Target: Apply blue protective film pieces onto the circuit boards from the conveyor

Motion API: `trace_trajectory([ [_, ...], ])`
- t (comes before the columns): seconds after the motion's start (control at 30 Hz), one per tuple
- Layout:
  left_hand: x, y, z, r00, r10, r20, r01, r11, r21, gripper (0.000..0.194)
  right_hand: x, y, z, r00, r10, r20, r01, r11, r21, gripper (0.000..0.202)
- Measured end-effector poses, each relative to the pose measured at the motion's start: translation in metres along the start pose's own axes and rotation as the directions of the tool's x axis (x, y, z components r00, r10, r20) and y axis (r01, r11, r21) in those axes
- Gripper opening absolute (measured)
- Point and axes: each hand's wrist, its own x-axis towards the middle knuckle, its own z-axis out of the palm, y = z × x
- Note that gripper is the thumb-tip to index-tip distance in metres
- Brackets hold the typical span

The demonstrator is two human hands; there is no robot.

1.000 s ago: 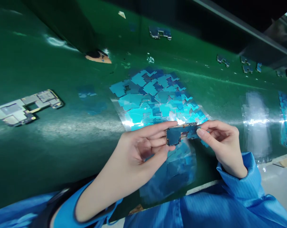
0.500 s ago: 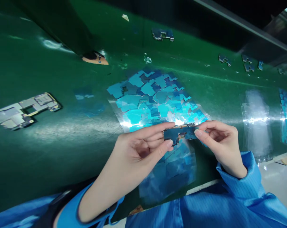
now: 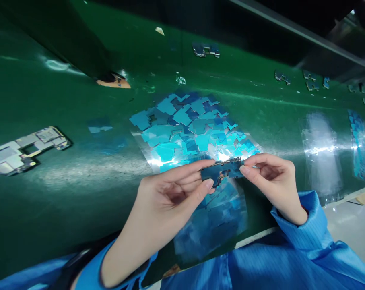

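A small dark circuit board point(image 3: 210, 173) with a notch in its middle is held over the sheets. My left hand point(image 3: 178, 187) grips its left end between thumb and fingers. At the board's right end, my right hand point(image 3: 268, 177) has thumb and forefinger pinched together; they hide what lies between them. Beneath and beyond the board, blue film pieces point(image 3: 182, 114) cover clear sheets. More translucent blue film point(image 3: 212, 229) lies below the hands.
On the green table point(image 3: 88, 213), a larger circuit board point(image 3: 46, 139) lies at left. A dark post point(image 3: 76, 44) stands at upper left. Another board point(image 3: 205, 50) lies at the back, with several more at upper right. Clear sheets point(image 3: 322, 161) lie at right.
The whole view has shifted a little, so the table items and both hands appear slightly further left. The hands keep nearly the same hold at the board's two ends.
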Motion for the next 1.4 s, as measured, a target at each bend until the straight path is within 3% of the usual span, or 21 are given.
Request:
trace_trajectory([
  [0.83,-0.001,0.004,0.000,0.999,-0.053,-0.006,0.053,0.997,-0.052,0.032,-0.001,0.007,0.000,0.999,-0.030,-0.032,0.035,0.990,0.136,0.017],
  [1.17,0.007,-0.005,-0.005,0.979,0.029,0.202,-0.036,0.999,0.030,0.032,0.003,0.016,0.001,0.997,0.017,0.073,-0.032,0.977,0.213,0.011],
  [1.4,0.013,-0.010,-0.005,0.932,0.051,0.359,-0.089,0.992,0.091,0.007,0.005,0.011,0.001,0.970,-0.041,0.238,-0.009,0.979,0.205,0.009],
])
